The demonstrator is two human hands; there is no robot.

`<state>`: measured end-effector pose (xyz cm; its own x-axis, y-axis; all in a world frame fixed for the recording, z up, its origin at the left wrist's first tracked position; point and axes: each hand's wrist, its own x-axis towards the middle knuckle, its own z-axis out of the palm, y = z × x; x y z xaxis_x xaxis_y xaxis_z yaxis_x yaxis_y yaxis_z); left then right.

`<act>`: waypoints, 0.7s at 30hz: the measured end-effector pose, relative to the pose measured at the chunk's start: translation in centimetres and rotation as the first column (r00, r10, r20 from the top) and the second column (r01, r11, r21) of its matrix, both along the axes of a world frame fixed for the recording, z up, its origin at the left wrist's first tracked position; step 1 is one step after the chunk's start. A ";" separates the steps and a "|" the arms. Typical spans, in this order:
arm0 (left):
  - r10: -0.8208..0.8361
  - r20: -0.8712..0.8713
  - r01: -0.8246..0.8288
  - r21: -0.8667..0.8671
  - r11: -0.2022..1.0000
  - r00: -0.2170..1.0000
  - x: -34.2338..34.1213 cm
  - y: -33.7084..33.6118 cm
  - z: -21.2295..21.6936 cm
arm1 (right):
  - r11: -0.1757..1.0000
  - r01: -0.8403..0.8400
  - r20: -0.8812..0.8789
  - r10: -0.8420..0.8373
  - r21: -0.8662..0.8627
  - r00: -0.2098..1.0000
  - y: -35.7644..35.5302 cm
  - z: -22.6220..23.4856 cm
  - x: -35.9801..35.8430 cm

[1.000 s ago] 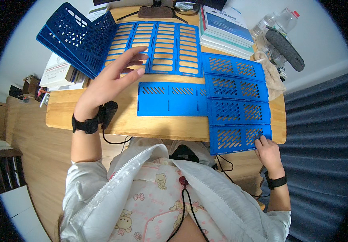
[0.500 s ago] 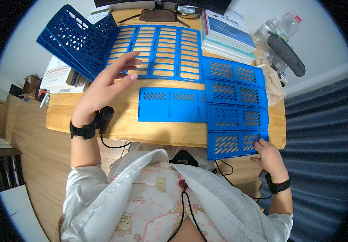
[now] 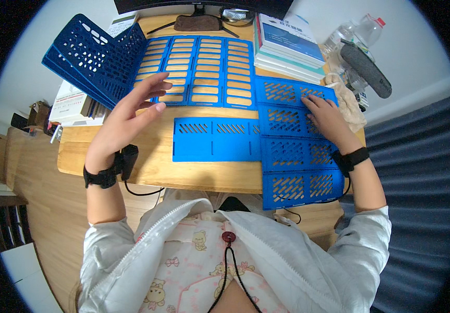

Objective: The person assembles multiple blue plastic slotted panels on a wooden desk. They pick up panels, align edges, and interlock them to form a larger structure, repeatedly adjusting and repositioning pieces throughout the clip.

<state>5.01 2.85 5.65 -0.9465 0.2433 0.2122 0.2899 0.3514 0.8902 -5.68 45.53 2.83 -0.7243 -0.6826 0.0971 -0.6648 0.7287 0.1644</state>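
Note:
Blue plastic panels lie on the wooden desk. A folding panel with slanted slots [image 3: 283, 156] rests at the right, its near end jutting past the desk's front edge. My right hand [image 3: 325, 117] lies on its far part, fingers stretched out. Left of it a flat blue strip [image 3: 193, 146] is partly covered by that panel. Behind stands out a slatted blue panel [image 3: 204, 81], lying flat. Over its left side hovers my left hand [image 3: 133, 112], fingers apart and holding nothing. Upright at the far left, dark blue perforated panels [image 3: 92, 57] stand angled.
Books are stacked at the back right [image 3: 290, 44] and the left [image 3: 76, 101]. A grey glasses case [image 3: 366, 68] and clear plastic bottles [image 3: 368, 30] sit by the right edge near a beige cloth [image 3: 347, 107]. A monitor [image 3: 204, 5] stands at the back.
My right hand has moved from the slotted panel's near right corner to its far part. My left hand has shifted slightly left and nearer, still open. The view has shifted a little.

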 end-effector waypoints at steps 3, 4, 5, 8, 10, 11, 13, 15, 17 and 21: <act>-0.003 0.014 0.003 0.006 1.000 1.000 -0.2 -0.3 0.1 | 0.998 -0.036 -0.036 0.038 0.060 0.999 -0.1 -0.1 -1.2; 0.001 0.020 -0.001 0.001 1.000 1.000 -0.2 -0.5 0.2 | 0.995 -0.083 -0.086 0.088 0.057 0.992 -0.4 -0.2 -1.5; 0.021 -0.012 -0.021 -0.011 1.000 1.000 -0.3 -0.5 0.2 | 0.993 -0.041 -0.053 0.048 0.112 0.997 -0.6 -0.2 -1.7; 0.053 -0.029 -0.054 -0.047 0.997 0.998 -0.1 -0.9 0.3 | 0.990 -0.054 -0.050 0.061 0.130 0.997 -0.7 -0.2 -1.5; 0.075 -0.016 -0.076 -0.049 0.996 0.997 0.2 -1.2 0.3 | 0.996 -0.051 -0.029 0.053 0.073 0.998 -0.5 -0.2 -1.6; 0.085 -0.006 -0.085 -0.060 0.995 0.996 0.4 -1.4 0.3 | 0.999 -0.021 0.000 0.021 0.048 1.000 -0.3 -0.2 -1.7; 0.137 -0.025 -0.138 -0.041 0.990 0.990 0.7 -1.6 0.1 | 0.998 0.023 0.040 -0.025 0.051 0.999 -0.1 -0.2 -1.9; 0.142 0.040 -0.138 -0.092 0.986 0.989 1.3 -2.2 0.3 | 0.994 0.043 0.038 -0.047 0.099 0.998 -0.1 0.3 -2.0; 0.261 -0.044 -0.263 -0.052 0.963 0.964 1.7 -2.6 0.6 | 0.995 0.085 0.140 -0.092 0.055 0.986 -0.8 0.9 -1.9; 0.616 -0.414 -0.700 -0.077 0.710 0.670 1.6 -3.6 1.8 | 0.990 0.027 0.172 -0.003 -0.141 0.985 -3.2 5.1 -0.7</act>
